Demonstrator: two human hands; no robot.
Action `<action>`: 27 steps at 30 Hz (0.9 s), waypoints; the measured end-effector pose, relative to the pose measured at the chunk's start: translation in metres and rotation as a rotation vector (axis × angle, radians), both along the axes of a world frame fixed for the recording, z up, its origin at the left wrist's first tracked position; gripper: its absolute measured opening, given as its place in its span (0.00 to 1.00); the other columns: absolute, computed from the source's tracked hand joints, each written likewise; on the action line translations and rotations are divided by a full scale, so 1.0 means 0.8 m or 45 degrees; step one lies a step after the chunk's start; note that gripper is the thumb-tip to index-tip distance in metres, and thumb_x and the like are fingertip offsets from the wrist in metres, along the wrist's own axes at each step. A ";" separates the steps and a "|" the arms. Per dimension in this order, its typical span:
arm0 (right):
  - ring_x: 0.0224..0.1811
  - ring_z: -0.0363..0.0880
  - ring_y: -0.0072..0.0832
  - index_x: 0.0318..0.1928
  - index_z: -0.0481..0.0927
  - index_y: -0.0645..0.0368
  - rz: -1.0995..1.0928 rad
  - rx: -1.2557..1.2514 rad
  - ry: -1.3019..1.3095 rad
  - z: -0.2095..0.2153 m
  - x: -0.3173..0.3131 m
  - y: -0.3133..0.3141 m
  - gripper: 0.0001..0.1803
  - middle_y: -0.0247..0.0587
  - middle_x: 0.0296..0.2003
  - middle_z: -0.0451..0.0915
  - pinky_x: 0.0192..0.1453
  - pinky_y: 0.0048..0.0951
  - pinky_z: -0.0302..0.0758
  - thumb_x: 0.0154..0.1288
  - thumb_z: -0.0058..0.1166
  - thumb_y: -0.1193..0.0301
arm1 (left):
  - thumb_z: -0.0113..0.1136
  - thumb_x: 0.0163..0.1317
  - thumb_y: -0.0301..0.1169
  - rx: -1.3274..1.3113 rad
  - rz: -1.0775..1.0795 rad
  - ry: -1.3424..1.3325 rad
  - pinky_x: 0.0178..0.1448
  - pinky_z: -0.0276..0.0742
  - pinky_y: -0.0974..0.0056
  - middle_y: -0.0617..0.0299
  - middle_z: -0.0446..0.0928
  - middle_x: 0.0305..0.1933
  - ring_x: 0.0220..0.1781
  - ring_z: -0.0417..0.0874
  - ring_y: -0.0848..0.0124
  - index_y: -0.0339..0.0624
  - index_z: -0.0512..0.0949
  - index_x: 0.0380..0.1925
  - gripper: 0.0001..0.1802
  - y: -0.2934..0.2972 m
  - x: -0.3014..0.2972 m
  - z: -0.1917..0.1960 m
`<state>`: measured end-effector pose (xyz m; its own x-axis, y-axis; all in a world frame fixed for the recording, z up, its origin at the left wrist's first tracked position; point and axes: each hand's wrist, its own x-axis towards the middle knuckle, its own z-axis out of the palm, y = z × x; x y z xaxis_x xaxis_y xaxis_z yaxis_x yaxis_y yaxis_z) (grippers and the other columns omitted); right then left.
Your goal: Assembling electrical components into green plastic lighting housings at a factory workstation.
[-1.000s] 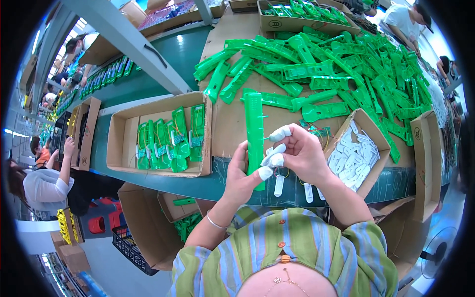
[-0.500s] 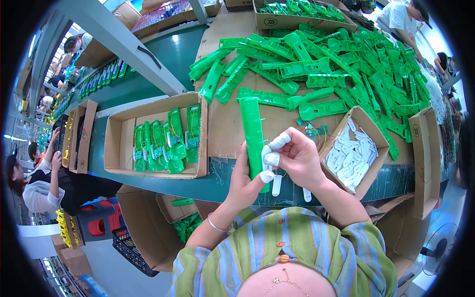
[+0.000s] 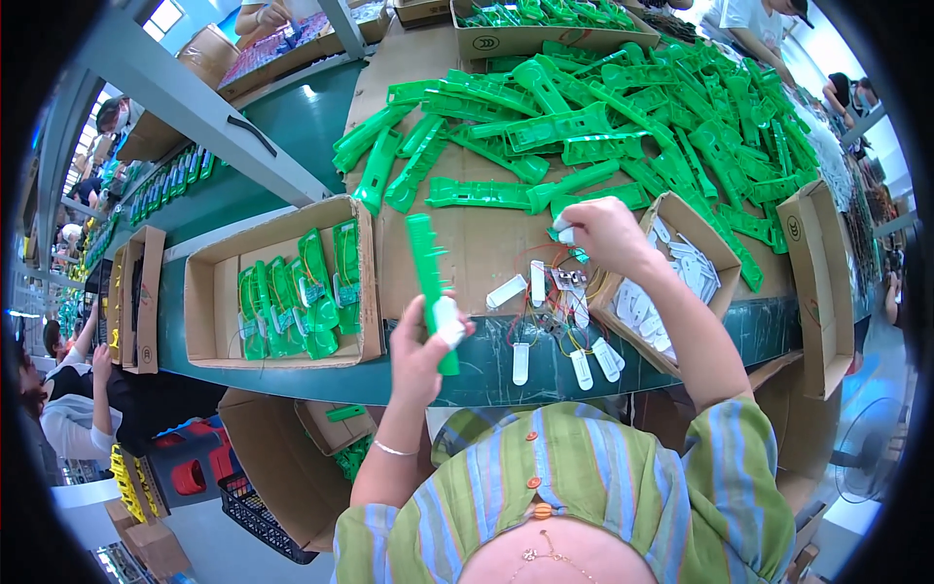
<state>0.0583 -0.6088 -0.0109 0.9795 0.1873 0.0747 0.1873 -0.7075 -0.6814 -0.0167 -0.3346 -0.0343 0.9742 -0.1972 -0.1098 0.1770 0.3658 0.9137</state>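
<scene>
My left hand [image 3: 420, 352] is closed around the lower part of a long green plastic shell [image 3: 424, 255], which stands nearly upright over the table edge. Pinched in the fingers of my right hand [image 3: 608, 234] is a small green circuit board [image 3: 579, 255], partly hidden by white finger covers. Thin red and yellow wires [image 3: 559, 275] trail below that hand. Around the wires lie several white plastic strips, among them a white strip [image 3: 537, 283] and another white strip [image 3: 520, 363] nearer me.
At right stands a cardboard box of white strips [image 3: 715, 239]. A shallow box [image 3: 366, 282] at left holds green shells with boards and wires. A heap of green shells [image 3: 623, 107] covers the back. A grey metal post [image 3: 185, 92] slants on the left. Other people work farther off.
My hands have moved apart. The left carried the green shell leftward, and the right moved up to the circuit board. More white strips with wires now show between them. The whole view has shifted.
</scene>
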 end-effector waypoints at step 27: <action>0.21 0.73 0.24 0.27 0.74 0.65 0.330 0.489 -0.241 0.073 -0.020 0.099 0.09 0.40 0.22 0.72 0.25 0.24 0.70 0.41 0.54 0.87 | 0.59 0.51 0.27 0.020 0.120 -0.599 0.53 0.73 0.56 0.40 0.73 0.47 0.48 0.77 0.55 0.31 0.63 0.52 0.28 -0.022 0.014 0.063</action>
<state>0.0426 -0.5293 0.0478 0.8672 0.3465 0.3577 0.4688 -0.3259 -0.8210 -0.0057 -0.3519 0.0161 0.9325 -0.1074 0.3448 -0.2901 0.3459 0.8923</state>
